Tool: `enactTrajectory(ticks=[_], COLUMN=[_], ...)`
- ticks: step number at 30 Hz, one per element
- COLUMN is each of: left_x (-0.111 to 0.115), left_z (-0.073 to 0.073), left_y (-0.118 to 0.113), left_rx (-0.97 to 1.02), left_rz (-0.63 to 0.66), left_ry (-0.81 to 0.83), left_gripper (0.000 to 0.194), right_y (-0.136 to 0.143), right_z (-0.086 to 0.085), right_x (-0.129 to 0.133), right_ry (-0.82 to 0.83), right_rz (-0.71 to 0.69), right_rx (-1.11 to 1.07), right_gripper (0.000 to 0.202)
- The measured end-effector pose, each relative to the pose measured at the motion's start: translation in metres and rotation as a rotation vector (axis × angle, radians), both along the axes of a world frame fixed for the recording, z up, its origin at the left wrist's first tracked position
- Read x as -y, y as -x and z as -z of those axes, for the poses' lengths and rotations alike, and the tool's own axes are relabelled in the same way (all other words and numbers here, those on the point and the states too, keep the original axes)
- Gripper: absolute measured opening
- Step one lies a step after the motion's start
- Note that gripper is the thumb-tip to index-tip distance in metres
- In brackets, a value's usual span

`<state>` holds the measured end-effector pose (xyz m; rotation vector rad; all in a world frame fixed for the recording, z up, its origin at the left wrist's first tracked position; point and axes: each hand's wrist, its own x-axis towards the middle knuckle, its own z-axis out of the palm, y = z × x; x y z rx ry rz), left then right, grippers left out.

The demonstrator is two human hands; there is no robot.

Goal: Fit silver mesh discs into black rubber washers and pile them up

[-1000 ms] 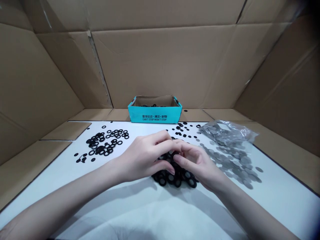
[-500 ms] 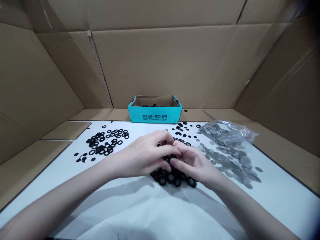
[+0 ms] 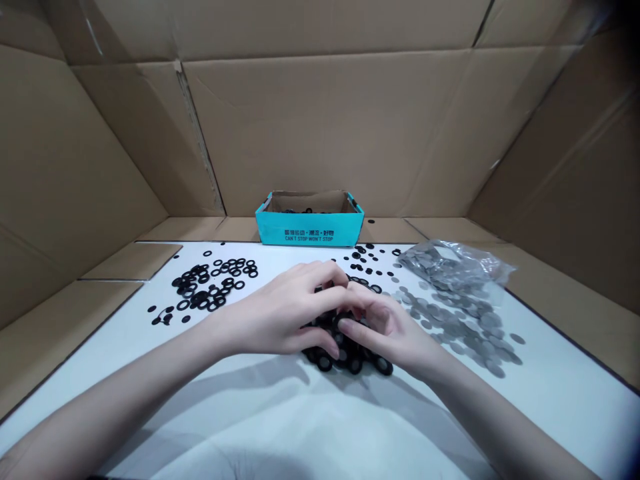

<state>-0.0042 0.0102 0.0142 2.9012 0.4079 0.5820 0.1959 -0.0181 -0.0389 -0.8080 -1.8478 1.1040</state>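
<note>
A heap of black rings with grey discs in them (image 3: 355,363) lies in the middle of the white table. My left hand (image 3: 295,310) is over the heap's left side, its thumb well apart from the curved fingers, with nothing visible in its grip. Its fingertips meet those of my right hand (image 3: 387,323) above the heap. My right thumb and fingers are closed round a black ring (image 3: 341,319), mostly hidden by the fingers. Whether a disc sits in that ring cannot be seen.
Loose black rings (image 3: 215,293) are scattered at the left. Grey discs (image 3: 465,323) spread at the right below a clear plastic bag (image 3: 453,263) of more discs. A turquoise box (image 3: 310,230) stands at the back, with small black pieces (image 3: 369,271) nearby. Cardboard walls (image 3: 325,127) surround the table.
My left thumb has moved down and away from the right thumb, opening a wider gap. My right hand has barely moved.
</note>
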Motion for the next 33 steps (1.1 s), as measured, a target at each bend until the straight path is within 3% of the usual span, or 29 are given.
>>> enactTrajectory(ticks=[4,8,15,20,23,27,33], left_x=[0.000,0.001,-0.001,-0.003,-0.007,-0.019,-0.032], left_z=[0.005,0.004,0.008,0.008,0.002,-0.004,0.002], left_y=[-0.002,-0.001,-0.001,-0.001,0.006,0.024,0.051], left_rx=[0.035,-0.018,0.019,-0.029,0.008,0.086,0.047], left_rz=[-0.068,-0.029,-0.066,-0.014,-0.012,-0.120,-0.274], left_ry=[-0.107,-0.073,-0.081,-0.048,0.005,0.031,0.071], left_gripper=[0.011,0.028,0.010,0.031,0.036,0.034,0.034], right_y=[0.000,-0.001,-0.001,-0.003,-0.011,-0.027,-0.031], right_z=[-0.001,0.000,0.002,0.003,0.001,-0.004,0.003], right_x=[0.001,0.000,-0.001,-0.001,-0.006,-0.016,-0.024], right_ry=[-0.004,-0.009,0.007,-0.067,-0.182,-0.274,-0.209], right_rz=[0.014,0.002,0.015,0.038,0.171,0.399,0.437], right_rx=[0.003,0.021,0.022,0.091,0.151,0.318,0.430], right_gripper=[0.023,0.025,0.019,0.018,0.010,0.008,0.009])
